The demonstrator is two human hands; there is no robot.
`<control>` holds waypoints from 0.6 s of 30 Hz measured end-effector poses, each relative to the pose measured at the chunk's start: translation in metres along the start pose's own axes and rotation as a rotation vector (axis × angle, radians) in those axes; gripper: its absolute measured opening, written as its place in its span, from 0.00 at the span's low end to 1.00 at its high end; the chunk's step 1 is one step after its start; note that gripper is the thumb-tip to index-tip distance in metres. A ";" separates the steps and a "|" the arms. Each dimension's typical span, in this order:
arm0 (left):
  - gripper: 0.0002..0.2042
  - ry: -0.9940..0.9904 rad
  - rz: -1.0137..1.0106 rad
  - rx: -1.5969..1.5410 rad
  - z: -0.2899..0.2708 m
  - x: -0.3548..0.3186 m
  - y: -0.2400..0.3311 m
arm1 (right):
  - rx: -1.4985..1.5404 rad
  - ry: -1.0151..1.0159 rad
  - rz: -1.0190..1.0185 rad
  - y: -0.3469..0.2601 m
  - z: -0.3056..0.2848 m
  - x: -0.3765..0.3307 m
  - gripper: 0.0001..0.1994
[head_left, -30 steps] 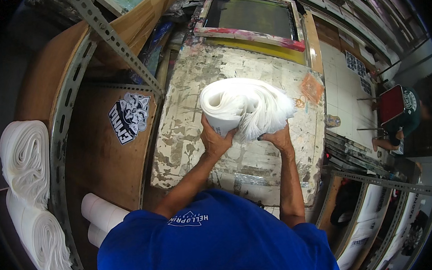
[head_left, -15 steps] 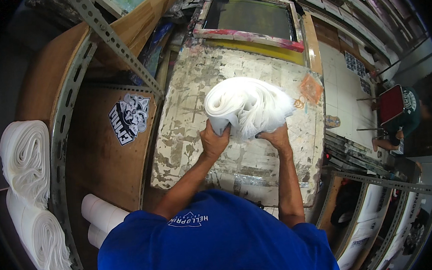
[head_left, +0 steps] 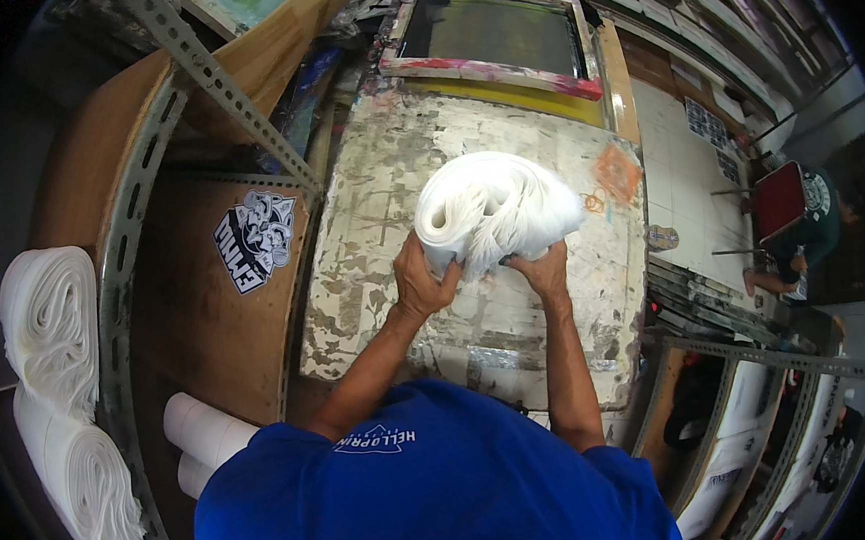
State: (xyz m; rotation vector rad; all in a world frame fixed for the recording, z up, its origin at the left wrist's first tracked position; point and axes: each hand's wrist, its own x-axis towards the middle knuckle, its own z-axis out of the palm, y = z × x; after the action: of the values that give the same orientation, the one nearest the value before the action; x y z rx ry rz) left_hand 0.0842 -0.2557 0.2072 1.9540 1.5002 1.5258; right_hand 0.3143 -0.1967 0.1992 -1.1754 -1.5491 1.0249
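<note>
Both my hands grip a thick white roll (head_left: 503, 195) of thin, soft sheets, held over a worn, paint-stained table (head_left: 377, 194). My left hand (head_left: 423, 279) is wrapped round the roll's lower left side, near its coiled end. On the lower right, my right hand (head_left: 541, 270) clasps the looser, fanned folds, with the thumb pointing inward. The fingers beneath the roll are hidden. Whether the roll's underside touches the tabletop cannot be seen.
A framed printing screen (head_left: 487, 40) lies at the table's far end. An orange plastic piece (head_left: 616, 174) sits near its right edge. More white rolls (head_left: 52, 317) line a metal-framed shelf at left. Someone in a dark shirt (head_left: 818, 213) sits by a red chair (head_left: 781, 201), far right.
The roll's fanned right side has been pressed inward and looks more compact. My right hand has shifted slightly left and away from me; my left hand keeps its grip.
</note>
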 end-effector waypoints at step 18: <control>0.38 -0.028 0.035 -0.154 -0.018 0.024 0.021 | 0.066 -0.180 -0.088 0.000 -0.026 0.025 0.39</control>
State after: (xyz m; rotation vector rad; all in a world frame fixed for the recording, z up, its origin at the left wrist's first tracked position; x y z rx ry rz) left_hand 0.0801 -0.2526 0.2432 1.9141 1.3032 1.5715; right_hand 0.3362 -0.1704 0.2093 -0.9832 -1.6781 1.1399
